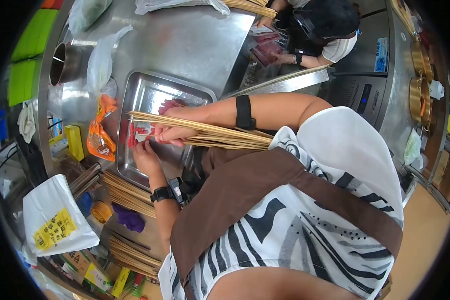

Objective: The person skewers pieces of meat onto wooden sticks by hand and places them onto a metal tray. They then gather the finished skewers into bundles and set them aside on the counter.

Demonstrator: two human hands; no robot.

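Skewers [210,134]: a thin, light, stiff bundle of bamboo sticks over the tray [185,90]; best gripped mid-length, I'd say.
Right hand [172,132]: closed around the bundle.
Left hand [145,155]: fingers loosely curled, touching the red meat [133,136] in the tray.
Worktop [195,40]: steel, beyond.

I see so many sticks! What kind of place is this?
Probably a food-prep kitchen for skewers. A hand holds a bundle of bamboo skewers over a metal tray of red meat pieces, on a stainless steel counter.
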